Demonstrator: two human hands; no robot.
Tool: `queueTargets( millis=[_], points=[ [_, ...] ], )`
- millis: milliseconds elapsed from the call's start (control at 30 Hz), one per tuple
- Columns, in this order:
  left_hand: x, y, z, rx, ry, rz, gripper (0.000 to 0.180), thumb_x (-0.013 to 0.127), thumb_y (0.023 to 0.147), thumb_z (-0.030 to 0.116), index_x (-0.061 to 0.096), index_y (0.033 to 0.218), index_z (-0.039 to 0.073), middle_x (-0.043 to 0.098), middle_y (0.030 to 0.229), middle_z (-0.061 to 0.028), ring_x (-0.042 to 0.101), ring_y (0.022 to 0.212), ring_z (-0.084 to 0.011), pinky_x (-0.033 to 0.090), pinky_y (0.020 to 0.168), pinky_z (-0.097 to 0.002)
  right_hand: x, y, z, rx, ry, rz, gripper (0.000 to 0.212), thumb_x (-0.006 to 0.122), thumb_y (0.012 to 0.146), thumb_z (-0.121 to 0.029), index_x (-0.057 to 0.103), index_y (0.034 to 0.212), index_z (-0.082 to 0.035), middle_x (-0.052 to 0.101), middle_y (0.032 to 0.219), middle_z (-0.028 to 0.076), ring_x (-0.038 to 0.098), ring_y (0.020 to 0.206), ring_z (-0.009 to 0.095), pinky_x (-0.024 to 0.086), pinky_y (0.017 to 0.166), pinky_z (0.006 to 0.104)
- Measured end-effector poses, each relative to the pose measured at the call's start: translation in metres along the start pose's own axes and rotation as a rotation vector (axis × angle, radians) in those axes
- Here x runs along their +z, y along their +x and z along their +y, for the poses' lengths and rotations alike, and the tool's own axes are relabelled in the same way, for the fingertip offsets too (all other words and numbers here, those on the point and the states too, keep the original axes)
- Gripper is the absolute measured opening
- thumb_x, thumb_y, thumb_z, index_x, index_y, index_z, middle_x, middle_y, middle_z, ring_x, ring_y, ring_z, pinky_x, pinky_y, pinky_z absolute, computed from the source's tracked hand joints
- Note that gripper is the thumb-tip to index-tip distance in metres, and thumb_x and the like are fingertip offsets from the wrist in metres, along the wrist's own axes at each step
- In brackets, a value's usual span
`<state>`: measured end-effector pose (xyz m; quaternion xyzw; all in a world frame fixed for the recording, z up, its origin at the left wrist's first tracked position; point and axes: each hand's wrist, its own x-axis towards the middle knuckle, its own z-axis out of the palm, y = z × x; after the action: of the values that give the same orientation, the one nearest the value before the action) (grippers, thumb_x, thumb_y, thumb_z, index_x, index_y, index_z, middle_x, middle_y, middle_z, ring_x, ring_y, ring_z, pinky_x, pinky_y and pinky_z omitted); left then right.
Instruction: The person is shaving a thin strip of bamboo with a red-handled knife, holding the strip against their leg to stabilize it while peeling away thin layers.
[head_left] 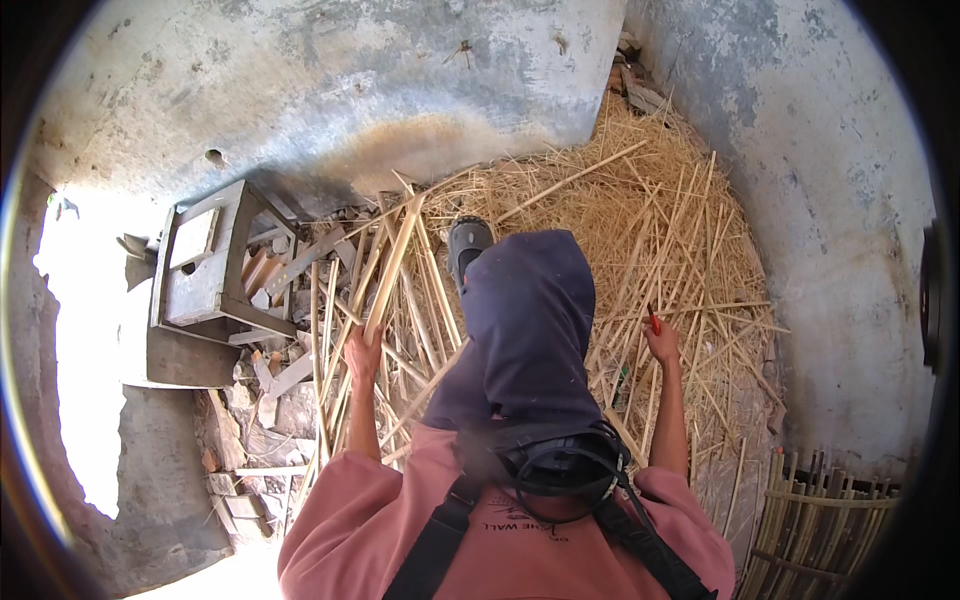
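My left hand is closed around the lower end of a long, pale split bamboo strip, which slants up and away toward the wall. Other bamboo strips lie beside and beneath that hand. On the other side, my right hand grips a small red object, perhaps a tool handle; only its red end shows, so its kind is unclear. Thin bamboo slivers lie heaped just beyond the right hand. Both forearms reach forward on either side of my bent, dark-trousered leg.
A worn wooden cabinet stands at the left among rubble and broken bricks. Plastered walls enclose the far and right sides. Curly shavings cover the floor ahead. A bamboo-slat basket or fence piece stands at the lower right.
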<state>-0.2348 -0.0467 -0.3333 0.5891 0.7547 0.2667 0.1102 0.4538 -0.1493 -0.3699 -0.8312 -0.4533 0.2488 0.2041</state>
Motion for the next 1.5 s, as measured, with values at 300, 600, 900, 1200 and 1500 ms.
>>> queueTargets(
  millis=[300, 600, 900, 1200, 1500],
  points=[
    [0.07, -0.116, -0.121, -0.51, 0.3, -0.558, 0.093, 0.081, 0.088, 0.031, 0.031, 0.164, 0.011, 0.021, 0.167, -0.0355, 0.026, 0.153, -0.052, 0.041, 0.117, -0.0615, 0.028, -0.029, 0.05, 0.097, -0.068, -0.065, 0.035, 0.074, 0.089, -0.027, 0.078, 0.12, -0.012, 0.075, 0.089, 0.016, 0.074, 0.088, 0.033, 0.055, 0.084, 0.0434],
    [0.107, -0.183, -0.106, -0.298, 0.452, -0.754, 0.075, 0.077, 0.092, 0.03, 0.045, 0.157, 0.01, 0.043, 0.156, -0.0256, 0.056, 0.13, -0.0408, 0.053, 0.103, -0.0533, 0.042, -0.038, 0.047, 0.142, -0.079, -0.18, 0.034, 0.076, 0.086, -0.026, 0.078, 0.117, -0.011, 0.077, 0.099, 0.018, 0.076, 0.095, 0.034, 0.057, 0.087, 0.0449],
    [0.111, -0.157, -0.101, -0.27, 0.418, -0.87, 0.066, 0.075, 0.094, 0.029, 0.051, 0.152, 0.009, 0.049, 0.15, -0.0244, 0.061, 0.124, -0.0377, 0.055, 0.099, -0.0515, 0.038, -0.046, 0.036, 0.165, -0.086, -0.195, 0.038, 0.074, 0.087, -0.026, 0.078, 0.122, -0.012, 0.079, 0.099, 0.018, 0.078, 0.088, 0.029, 0.06, 0.082, 0.0406],
    [0.116, -0.152, -0.106, -0.278, 0.383, -0.977, 0.058, 0.073, 0.096, 0.027, 0.056, 0.148, 0.008, 0.056, 0.145, -0.0232, 0.066, 0.119, -0.0346, 0.057, 0.096, -0.0498, 0.039, -0.044, 0.037, 0.177, -0.062, -0.229, 0.036, 0.077, 0.09, -0.029, 0.077, 0.12, -0.009, 0.078, 0.107, 0.019, 0.075, 0.101, 0.035, 0.056, 0.089, 0.0457],
    [0.071, -0.07, -0.12, -0.266, 0.382, -0.377, 0.028, 0.069, 0.096, 0.013, 0.063, 0.122, 0.007, 0.076, 0.094, -0.019, 0.074, 0.091, -0.0387, 0.057, 0.081, -0.0522, 0.02, -0.043, 0.004, 0.157, -0.051, -0.188, 0.034, 0.076, 0.089, -0.026, 0.077, 0.12, -0.011, 0.077, 0.106, 0.019, 0.074, 0.101, 0.037, 0.056, 0.089, 0.0474]
  ],
)
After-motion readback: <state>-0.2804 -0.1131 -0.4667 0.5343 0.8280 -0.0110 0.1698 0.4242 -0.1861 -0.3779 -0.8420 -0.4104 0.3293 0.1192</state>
